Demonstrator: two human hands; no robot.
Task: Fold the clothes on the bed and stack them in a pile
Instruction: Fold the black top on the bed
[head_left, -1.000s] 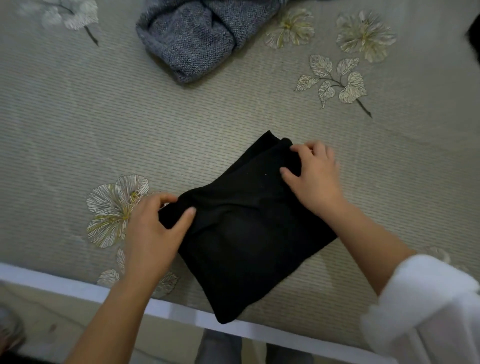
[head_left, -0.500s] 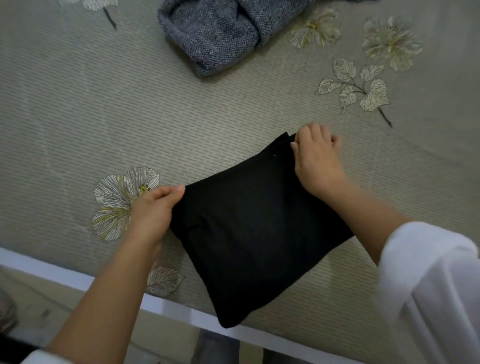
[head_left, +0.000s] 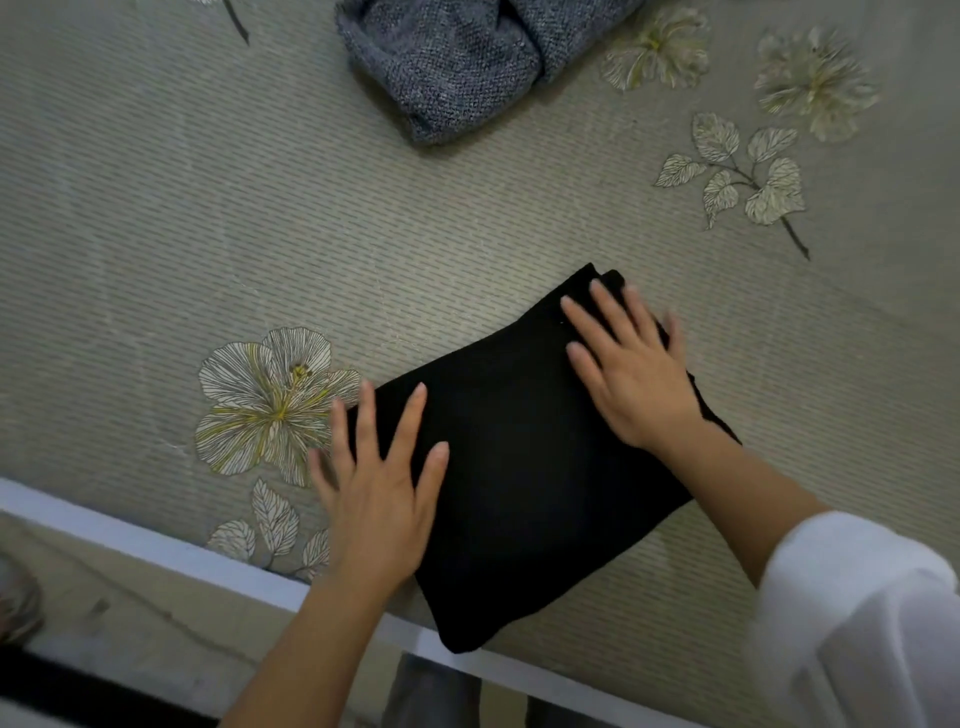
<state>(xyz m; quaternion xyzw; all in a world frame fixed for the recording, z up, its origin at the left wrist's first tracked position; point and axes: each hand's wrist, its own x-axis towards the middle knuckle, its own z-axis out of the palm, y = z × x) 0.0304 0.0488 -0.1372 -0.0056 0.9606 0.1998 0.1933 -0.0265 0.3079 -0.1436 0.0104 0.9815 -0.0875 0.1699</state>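
A black garment (head_left: 524, 467) lies folded into a rough square on the bed, one corner reaching the near edge. My left hand (head_left: 379, 493) lies flat on its left corner, fingers spread and straight. My right hand (head_left: 628, 374) presses flat on its far right part, fingers straight. Further back lies a folded grey knit garment (head_left: 457, 57), partly cut off by the top of the view.
The bed cover (head_left: 208, 218) is grey-green with printed flowers and leaves. The bed's white front edge (head_left: 156, 545) runs across the bottom, with floor below it. A white sleeve (head_left: 852, 623) covers my right forearm.
Both hands let go of the black garment's corners and now lie flat on top of it with straight fingers. The garment has stayed in place.
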